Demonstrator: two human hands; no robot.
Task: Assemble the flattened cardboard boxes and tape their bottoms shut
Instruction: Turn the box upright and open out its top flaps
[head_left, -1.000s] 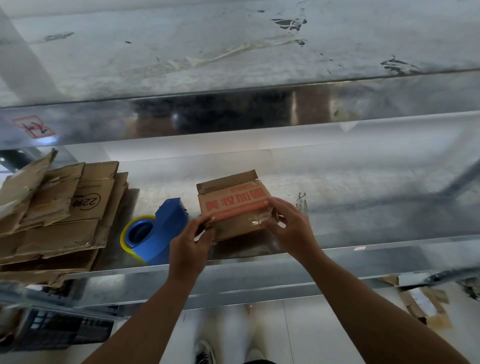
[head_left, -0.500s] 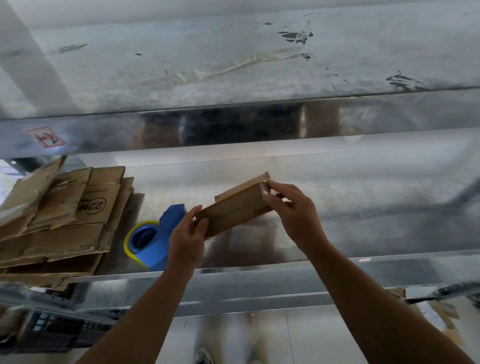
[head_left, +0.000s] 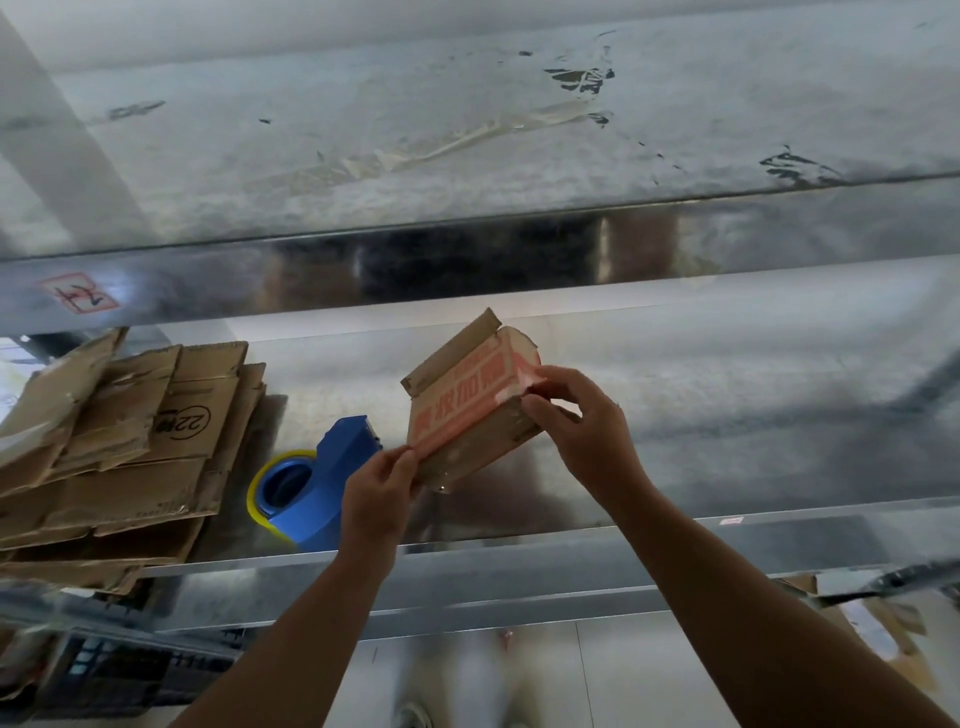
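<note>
Now small cardboard box (head_left: 465, 410) with orange print held tilted above metal shelf (head_left: 727, 415), off surface. Left hand (head_left: 375, 496) pinches lower-left corner; right hand (head_left: 582, 421) grips right end, fingers curled over edge. Top flap (head_left: 451, 348) stands up. Blue tape dispenser (head_left: 317, 488) on shelf just left of left hand. Stack of flattened boxes (head_left: 119, 447) further left.

The box (head_left: 462, 415) has been lifted from the low, level position recorded a second ago and is now held tilted, its right end raised. The printed face, turned edge-on half a second ago, has been brought back into sight. The right hand (head_left: 587, 431) has been shifted up and farther with the right end. The left hand (head_left: 376, 493) is found lower, at the near left corner.
</note>
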